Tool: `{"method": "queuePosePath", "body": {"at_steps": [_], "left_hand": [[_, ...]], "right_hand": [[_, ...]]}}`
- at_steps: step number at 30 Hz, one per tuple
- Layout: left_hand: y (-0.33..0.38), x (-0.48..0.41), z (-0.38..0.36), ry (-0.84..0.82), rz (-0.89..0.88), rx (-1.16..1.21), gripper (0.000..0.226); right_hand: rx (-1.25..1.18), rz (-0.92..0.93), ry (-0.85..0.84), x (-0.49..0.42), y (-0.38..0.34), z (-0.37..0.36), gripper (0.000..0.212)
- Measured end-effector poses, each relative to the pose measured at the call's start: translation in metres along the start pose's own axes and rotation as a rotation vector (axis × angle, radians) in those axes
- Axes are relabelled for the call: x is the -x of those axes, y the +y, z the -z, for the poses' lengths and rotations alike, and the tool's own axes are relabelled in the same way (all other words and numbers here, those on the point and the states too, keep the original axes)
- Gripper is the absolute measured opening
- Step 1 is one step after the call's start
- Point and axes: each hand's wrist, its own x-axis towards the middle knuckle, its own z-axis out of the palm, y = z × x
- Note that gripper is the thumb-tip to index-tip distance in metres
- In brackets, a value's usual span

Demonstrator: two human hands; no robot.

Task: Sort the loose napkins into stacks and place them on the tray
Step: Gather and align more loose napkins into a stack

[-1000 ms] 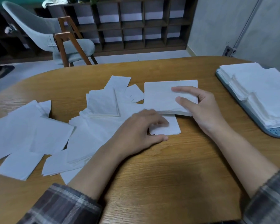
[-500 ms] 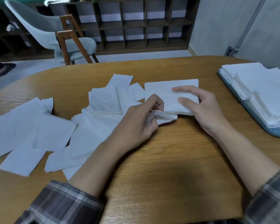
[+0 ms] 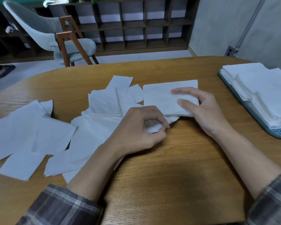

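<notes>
Wooden table (image 3: 152, 184) was littered with napkins (image 3: 31, 130), grey chair (image 3: 55, 33) and shelves (image 3: 136, 25) behind. Left hand (image 3: 139, 130) pinched a napkin (image 3: 152, 127), right hand (image 3: 204, 111) rested relaxed on a stack (image 3: 161, 98).

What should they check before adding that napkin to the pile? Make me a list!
1. Is the napkin gripped by the left hand? Ok.
2. Is the napkin flat? Not ok, it is crumpled.
3. Is the stack pressed down by the right hand? Ok.
4. Are the stack's edges lined up? Cannot tell.
5. Is there room on the tray? Cannot tell; stacked napkins cover most of what shows.
</notes>
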Motion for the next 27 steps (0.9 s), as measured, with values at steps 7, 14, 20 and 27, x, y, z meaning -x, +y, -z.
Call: {"method": "queuePosePath", "body": {"at_steps": [7, 14, 20, 27], "left_hand": [[0.009, -0.005, 0.018, 0.217, 0.041, 0.434, 0.015], [-0.011, -0.010, 0.014, 0.315, 0.266, 0.329, 0.015], [-0.010, -0.011, 0.012, 0.332, 0.258, 0.282, 0.015], [-0.007, -0.012, 0.009, 0.347, 0.269, 0.321, 0.016]], "right_hand": [[-0.323, -0.134, -0.023, 0.001, -0.004, -0.002, 0.030], [-0.487, -0.181, -0.123, 0.004, -0.005, -0.004, 0.042], [-0.333, -0.094, -0.156, 0.006, -0.008, -0.007, 0.039], [-0.264, -0.040, -0.194, 0.009, -0.014, -0.008, 0.061]]}}
